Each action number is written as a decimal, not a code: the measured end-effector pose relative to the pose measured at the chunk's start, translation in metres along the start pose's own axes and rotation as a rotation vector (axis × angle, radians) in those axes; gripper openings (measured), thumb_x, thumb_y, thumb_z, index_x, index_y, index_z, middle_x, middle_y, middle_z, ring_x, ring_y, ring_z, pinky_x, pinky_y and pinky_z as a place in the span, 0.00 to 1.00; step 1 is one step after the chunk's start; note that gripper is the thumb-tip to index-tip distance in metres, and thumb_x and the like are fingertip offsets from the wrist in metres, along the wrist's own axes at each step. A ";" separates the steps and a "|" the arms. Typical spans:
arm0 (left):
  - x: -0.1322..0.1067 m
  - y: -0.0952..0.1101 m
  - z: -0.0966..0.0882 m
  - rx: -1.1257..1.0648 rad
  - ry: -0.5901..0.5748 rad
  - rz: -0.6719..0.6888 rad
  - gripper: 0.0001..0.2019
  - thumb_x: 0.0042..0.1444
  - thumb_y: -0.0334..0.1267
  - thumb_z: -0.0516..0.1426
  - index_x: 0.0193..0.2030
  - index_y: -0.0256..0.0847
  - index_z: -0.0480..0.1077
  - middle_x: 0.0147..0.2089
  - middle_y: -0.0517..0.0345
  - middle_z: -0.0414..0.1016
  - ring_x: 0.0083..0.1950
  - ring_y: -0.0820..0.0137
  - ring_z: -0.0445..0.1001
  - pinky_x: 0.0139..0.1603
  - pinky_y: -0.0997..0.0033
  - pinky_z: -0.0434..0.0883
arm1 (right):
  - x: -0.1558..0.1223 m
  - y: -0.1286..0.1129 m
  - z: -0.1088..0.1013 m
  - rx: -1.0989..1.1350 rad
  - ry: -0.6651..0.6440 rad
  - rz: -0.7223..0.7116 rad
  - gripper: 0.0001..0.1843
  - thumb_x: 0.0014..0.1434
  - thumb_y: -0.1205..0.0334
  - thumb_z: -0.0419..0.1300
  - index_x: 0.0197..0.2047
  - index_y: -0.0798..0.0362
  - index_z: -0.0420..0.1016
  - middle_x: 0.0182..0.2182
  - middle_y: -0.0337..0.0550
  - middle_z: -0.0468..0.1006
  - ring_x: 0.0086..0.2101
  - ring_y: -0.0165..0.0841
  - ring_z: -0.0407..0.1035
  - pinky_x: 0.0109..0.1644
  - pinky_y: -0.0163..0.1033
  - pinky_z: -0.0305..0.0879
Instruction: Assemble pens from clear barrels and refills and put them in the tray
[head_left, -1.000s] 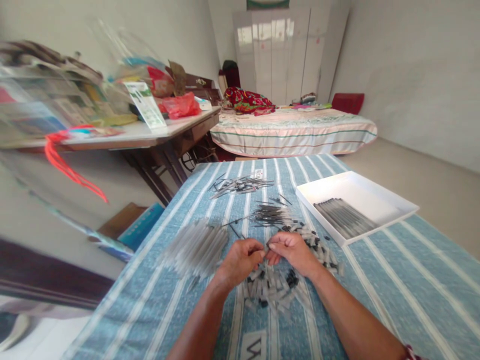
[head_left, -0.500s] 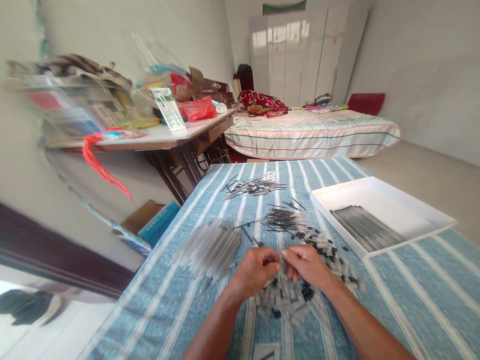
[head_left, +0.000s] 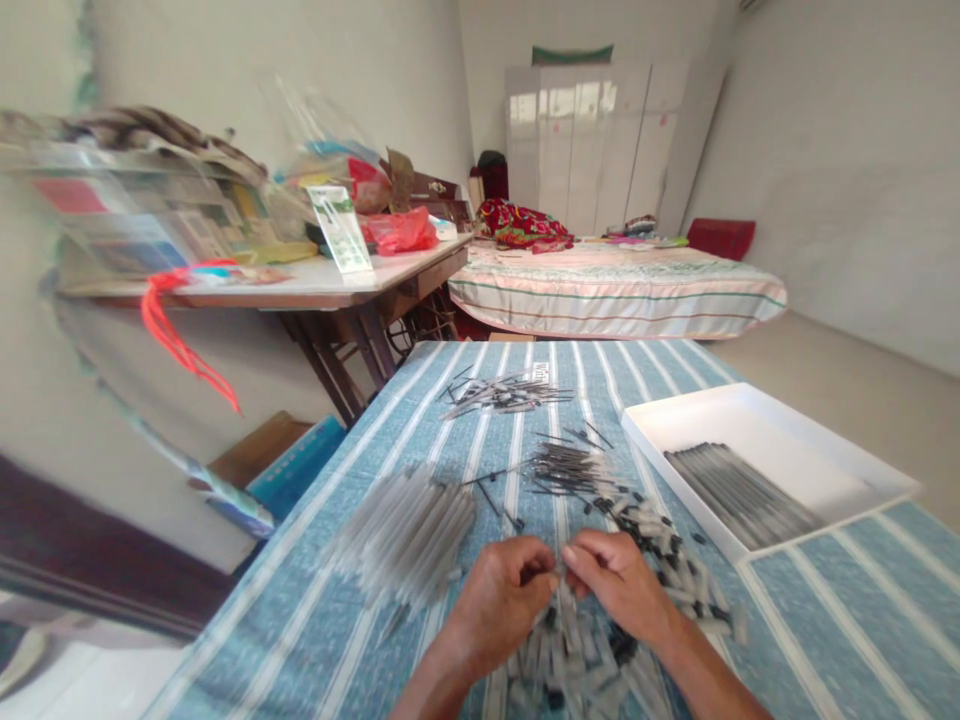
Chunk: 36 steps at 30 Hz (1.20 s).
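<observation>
My left hand (head_left: 514,590) and my right hand (head_left: 619,580) meet fingertip to fingertip over the striped cloth. Both are closed in a pinch; what lies between the fingers is too small to make out. Beneath them spreads a heap of translucent pen caps (head_left: 570,650) with black bits among them. More caps (head_left: 686,575) lie to the right of my right hand. Left of my left hand is a stack of translucent grey pen barrels (head_left: 416,530). Thin dark pen refills (head_left: 566,467) lie just beyond my hands.
A white open box (head_left: 795,430) on the right holds a row of dark-cored pens (head_left: 735,495). Another pile of thin dark and clear pieces (head_left: 510,393) lies at the far end of the table (head_left: 300,620). A cluttered desk (head_left: 300,285) stands left, a bed (head_left: 615,285) beyond.
The camera view has tilted up slightly, so the table and hands sit lower. Both hands stay pinched together over the caps, with little other visible change.
</observation>
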<state>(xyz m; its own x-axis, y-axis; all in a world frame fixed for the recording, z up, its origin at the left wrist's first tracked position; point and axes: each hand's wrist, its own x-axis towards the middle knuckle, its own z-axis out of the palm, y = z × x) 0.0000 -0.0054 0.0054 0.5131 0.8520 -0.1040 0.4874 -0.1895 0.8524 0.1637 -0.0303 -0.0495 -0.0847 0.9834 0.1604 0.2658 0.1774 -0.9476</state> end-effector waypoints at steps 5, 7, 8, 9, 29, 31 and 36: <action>0.002 -0.001 0.002 0.050 0.000 -0.002 0.05 0.47 0.32 0.51 0.24 0.37 0.66 0.22 0.65 0.60 0.26 0.75 0.60 0.27 0.76 0.55 | 0.002 -0.003 -0.001 -0.042 0.008 -0.052 0.19 0.57 0.52 0.54 0.20 0.54 0.65 0.15 0.35 0.64 0.19 0.25 0.60 0.24 0.30 0.55; 0.002 -0.001 0.003 0.068 0.001 0.001 0.05 0.47 0.32 0.51 0.22 0.38 0.64 0.22 0.65 0.60 0.26 0.74 0.60 0.28 0.76 0.55 | 0.002 -0.002 -0.001 -0.100 0.024 -0.038 0.23 0.58 0.52 0.52 0.16 0.54 0.61 0.13 0.34 0.60 0.18 0.24 0.56 0.23 0.30 0.52; 0.003 -0.001 0.004 0.076 0.001 -0.002 0.05 0.47 0.32 0.51 0.22 0.38 0.64 0.21 0.65 0.59 0.26 0.74 0.60 0.28 0.76 0.55 | 0.002 -0.002 -0.002 -0.128 0.035 -0.031 0.23 0.58 0.52 0.51 0.15 0.54 0.60 0.12 0.33 0.58 0.17 0.24 0.55 0.22 0.30 0.51; 0.003 0.000 0.004 0.081 0.004 -0.006 0.05 0.47 0.32 0.51 0.23 0.38 0.64 0.21 0.65 0.59 0.26 0.74 0.60 0.28 0.75 0.55 | 0.002 -0.003 -0.002 -0.150 0.047 -0.032 0.23 0.58 0.53 0.51 0.15 0.55 0.60 0.13 0.33 0.57 0.17 0.24 0.54 0.22 0.30 0.50; 0.003 -0.006 0.008 0.044 0.044 -0.004 0.03 0.44 0.29 0.52 0.24 0.37 0.67 0.23 0.64 0.63 0.28 0.74 0.63 0.29 0.77 0.58 | 0.002 0.000 -0.001 -0.187 0.033 -0.056 0.23 0.59 0.52 0.50 0.16 0.54 0.57 0.15 0.33 0.54 0.20 0.25 0.51 0.24 0.32 0.48; 0.002 -0.007 0.008 0.054 0.056 0.007 0.03 0.44 0.29 0.53 0.23 0.37 0.67 0.23 0.64 0.63 0.28 0.74 0.63 0.29 0.77 0.58 | 0.001 0.000 -0.002 -0.172 0.026 -0.060 0.21 0.58 0.51 0.50 0.18 0.54 0.60 0.16 0.33 0.56 0.21 0.25 0.53 0.25 0.31 0.49; 0.001 -0.007 0.008 0.094 0.068 0.042 0.05 0.46 0.30 0.52 0.23 0.38 0.67 0.23 0.63 0.63 0.28 0.74 0.63 0.28 0.77 0.58 | 0.000 0.000 -0.001 -0.157 0.001 -0.088 0.17 0.56 0.54 0.54 0.20 0.54 0.62 0.16 0.33 0.57 0.21 0.25 0.53 0.24 0.31 0.49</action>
<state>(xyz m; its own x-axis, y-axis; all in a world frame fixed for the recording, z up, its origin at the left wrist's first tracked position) 0.0030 -0.0073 -0.0044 0.4868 0.8729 -0.0314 0.5321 -0.2678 0.8032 0.1641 -0.0299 -0.0488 -0.1132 0.9640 0.2408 0.4037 0.2660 -0.8753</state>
